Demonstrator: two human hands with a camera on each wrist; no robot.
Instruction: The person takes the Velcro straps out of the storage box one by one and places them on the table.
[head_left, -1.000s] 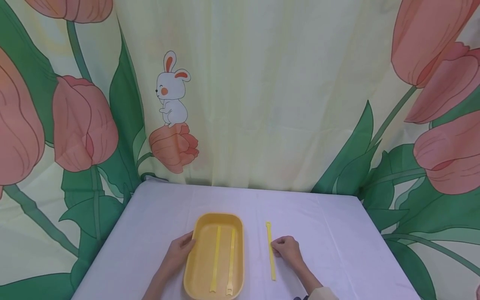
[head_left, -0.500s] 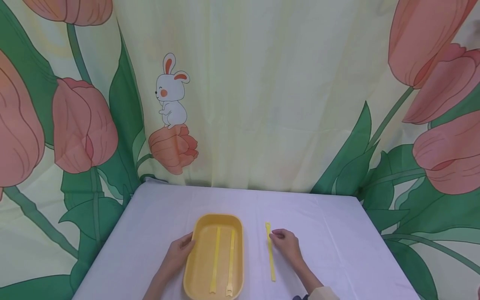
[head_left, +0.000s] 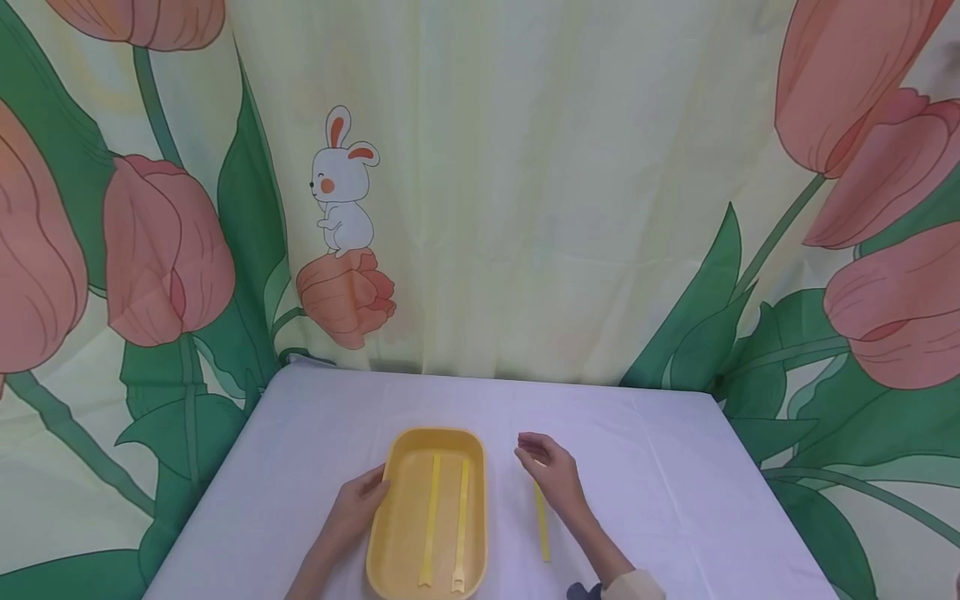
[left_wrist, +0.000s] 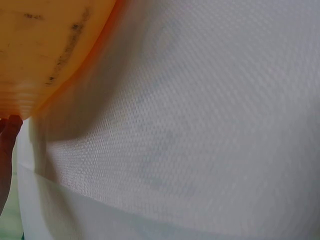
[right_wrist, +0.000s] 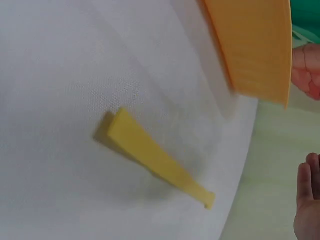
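My left hand [head_left: 356, 507] grips the left rim of a yellow-orange plastic tray [head_left: 401, 521], thumb over the edge. Two thin yellow strips, a left strip [head_left: 431, 521] and a right strip [head_left: 461, 529], lie lengthwise in it; notches show at their near ends. To the tray's right, a third yellow strip [head_left: 542, 529] lies on the white cloth, its far end hidden behind my right hand [head_left: 553, 473]. That hand hovers over the strip with loosely bent fingers and holds nothing. In the right wrist view, fingers of the right hand [right_wrist: 308, 205] are apart from the strip [right_wrist: 152, 155].
A white cloth [head_left: 652, 483] covers the table. Behind it hangs a curtain [head_left: 525, 208] printed with tulips and a rabbit. The left wrist view shows the scuffed underside of the tray [left_wrist: 50, 40] above the cloth.
My right hand has let go of the third strip and moved up and leftward over its far end. The left hand and tray have stayed put.
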